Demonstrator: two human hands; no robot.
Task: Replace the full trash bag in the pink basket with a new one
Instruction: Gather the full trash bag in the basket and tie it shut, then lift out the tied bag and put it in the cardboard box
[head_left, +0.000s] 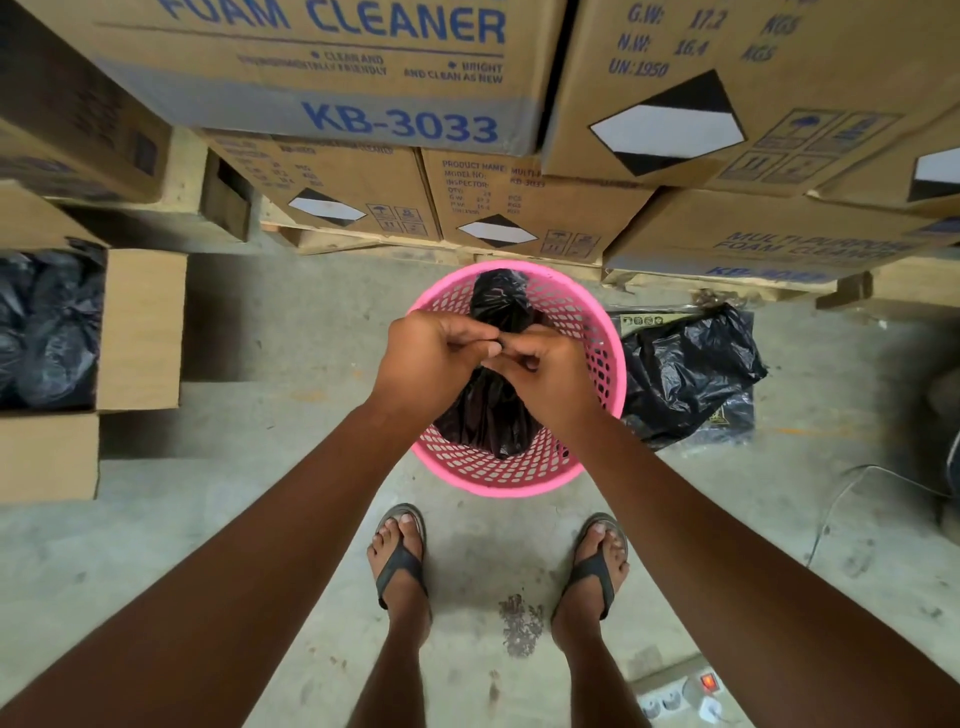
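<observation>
A pink perforated basket (605, 364) stands on the concrete floor just ahead of my feet. Inside it sits a black trash bag (488, 415), its top gathered into a bunch. My left hand (431, 358) and my right hand (545, 374) meet over the middle of the basket, both pinching the gathered neck of the bag. A tail of the bag (501, 299) sticks out beyond my fingers toward the far rim. Right of the basket lies a loose black plastic bag (685, 374) on a flat printed packet.
Stacked cardboard boxes (363, 93) on wooden pallets wall off the far side. An open carton (140, 332) holding black bags stands at the left. A power strip (680, 696) with a lit switch lies at the lower right, and a cable (831, 499) runs along the floor.
</observation>
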